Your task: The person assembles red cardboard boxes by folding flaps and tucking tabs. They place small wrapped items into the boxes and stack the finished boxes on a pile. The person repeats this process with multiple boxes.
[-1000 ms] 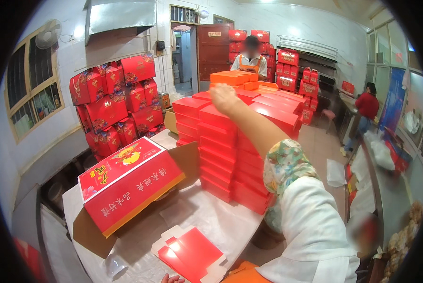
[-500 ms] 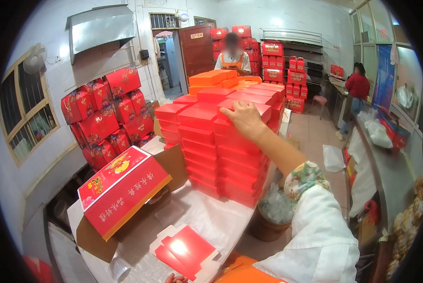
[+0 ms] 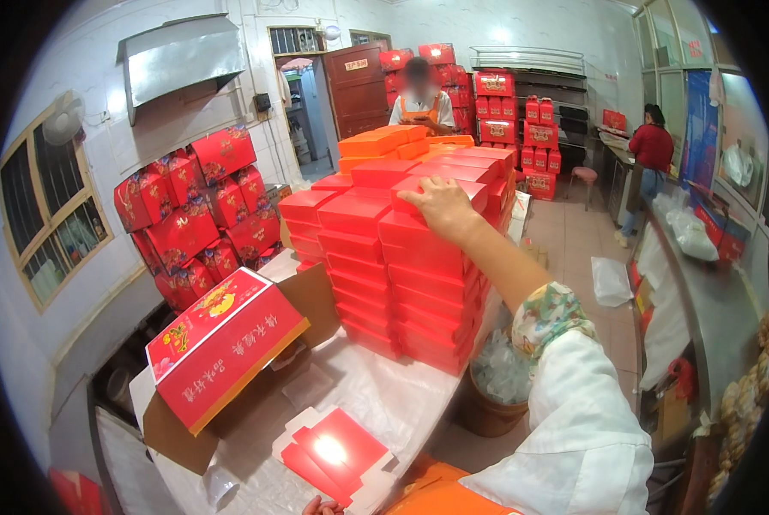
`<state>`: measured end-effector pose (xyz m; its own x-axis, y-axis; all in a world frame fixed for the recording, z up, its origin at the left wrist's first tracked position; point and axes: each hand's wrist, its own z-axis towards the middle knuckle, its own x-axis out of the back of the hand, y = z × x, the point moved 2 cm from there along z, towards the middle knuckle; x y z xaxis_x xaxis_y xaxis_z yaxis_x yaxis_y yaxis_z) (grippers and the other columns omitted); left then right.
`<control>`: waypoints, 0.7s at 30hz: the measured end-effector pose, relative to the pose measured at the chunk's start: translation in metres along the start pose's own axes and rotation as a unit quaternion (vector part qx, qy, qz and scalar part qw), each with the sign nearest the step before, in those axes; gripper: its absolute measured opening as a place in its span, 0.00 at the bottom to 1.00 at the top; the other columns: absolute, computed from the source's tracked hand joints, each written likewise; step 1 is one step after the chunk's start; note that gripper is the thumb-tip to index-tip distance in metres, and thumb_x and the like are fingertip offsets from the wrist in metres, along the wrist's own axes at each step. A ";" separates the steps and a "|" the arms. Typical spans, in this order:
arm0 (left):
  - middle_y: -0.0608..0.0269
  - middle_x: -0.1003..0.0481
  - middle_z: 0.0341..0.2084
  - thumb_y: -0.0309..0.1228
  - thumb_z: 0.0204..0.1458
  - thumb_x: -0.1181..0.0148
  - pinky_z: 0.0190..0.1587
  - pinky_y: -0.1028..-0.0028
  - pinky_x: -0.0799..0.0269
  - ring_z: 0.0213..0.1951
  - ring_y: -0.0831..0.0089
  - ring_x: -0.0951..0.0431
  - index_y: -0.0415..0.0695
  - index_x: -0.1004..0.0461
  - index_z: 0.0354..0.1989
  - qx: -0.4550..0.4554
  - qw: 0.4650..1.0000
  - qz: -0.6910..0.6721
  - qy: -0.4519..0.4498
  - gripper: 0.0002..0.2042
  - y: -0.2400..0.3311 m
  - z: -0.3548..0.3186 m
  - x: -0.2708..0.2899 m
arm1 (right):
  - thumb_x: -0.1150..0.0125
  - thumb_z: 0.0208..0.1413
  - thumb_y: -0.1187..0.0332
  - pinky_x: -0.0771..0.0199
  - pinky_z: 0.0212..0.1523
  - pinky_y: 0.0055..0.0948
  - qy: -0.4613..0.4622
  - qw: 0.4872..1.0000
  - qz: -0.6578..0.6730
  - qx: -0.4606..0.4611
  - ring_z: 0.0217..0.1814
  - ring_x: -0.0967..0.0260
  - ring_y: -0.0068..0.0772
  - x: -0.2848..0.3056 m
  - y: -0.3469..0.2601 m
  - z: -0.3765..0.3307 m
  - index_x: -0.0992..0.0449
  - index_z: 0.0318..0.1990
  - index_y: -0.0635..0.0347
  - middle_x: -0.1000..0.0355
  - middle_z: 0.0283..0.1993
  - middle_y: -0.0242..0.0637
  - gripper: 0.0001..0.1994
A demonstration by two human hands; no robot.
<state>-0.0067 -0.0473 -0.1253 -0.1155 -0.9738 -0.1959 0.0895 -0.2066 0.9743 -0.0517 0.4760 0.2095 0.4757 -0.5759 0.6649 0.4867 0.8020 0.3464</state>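
Around the right hand (image 3: 440, 206) the room is crowded with red; a big red carton with gold print (image 3: 221, 339) lies tilted on an open brown cardboard box (image 3: 178, 429) well to the left and nearer the person than the fingers; flat unfolded red box blanks (image 3: 337, 455) lie on the plastic-covered tabletop (image 3: 384, 395) far below them; a round tub of clear plastic pieces (image 3: 500, 382) stands under the forearm, against the side of the stack; red gift boxes with handles (image 3: 200, 206) are piled by the wall off to the left; beyond the fingers a person in an orange apron (image 3: 423, 103) stands behind orange boxes (image 3: 384, 142), and another person in red (image 3: 650, 150) stands far right. Nothing lies between the hand and the stack of flat red boxes (image 3: 401, 275); the hand rests palm down on the topmost box (image 3: 436, 193), fingers (image 3: 423, 196) spread fairly wide and flat over its lid, gripping nothing that shows. Only the fingertips of the left hand (image 3: 320, 508) peep in at the lower edge; their state cannot be told. Compared with half a second ago, the right hand has stayed on the top of the stack.
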 end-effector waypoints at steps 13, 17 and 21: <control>0.60 0.24 0.36 0.28 0.63 0.47 0.41 0.74 0.27 0.36 0.73 0.24 0.37 0.30 0.53 0.011 1.000 -0.005 0.012 0.13 0.012 -0.009 0.001 | 0.42 0.54 0.71 0.32 0.57 0.49 -0.016 0.997 0.070 0.010 0.60 0.34 0.44 -0.015 0.021 0.006 0.30 0.61 0.36 0.30 0.52 0.41 0.26; 0.60 0.24 0.36 0.28 0.63 0.46 0.41 0.74 0.27 0.36 0.73 0.24 0.37 0.29 0.53 0.027 0.999 -0.010 0.017 0.13 0.014 -0.012 0.001 | 0.43 0.53 0.72 0.30 0.56 0.46 -0.010 0.998 0.066 0.021 0.59 0.32 0.45 -0.013 0.025 0.005 0.31 0.62 0.35 0.30 0.52 0.41 0.27; 0.60 0.24 0.36 0.28 0.63 0.46 0.40 0.74 0.27 0.36 0.73 0.24 0.37 0.29 0.53 0.026 0.999 -0.018 0.011 0.12 0.010 -0.010 -0.002 | 0.44 0.53 0.74 0.29 0.54 0.47 0.011 0.998 0.055 0.023 0.57 0.31 0.45 -0.019 0.033 0.006 0.34 0.64 0.37 0.29 0.51 0.41 0.29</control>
<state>0.0047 -0.0489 -0.1163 -0.0953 -0.9680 -0.2320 0.0336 -0.2360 0.9712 -0.0486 0.5146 0.2124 0.5408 -0.4877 0.6853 0.3971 0.8663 0.3031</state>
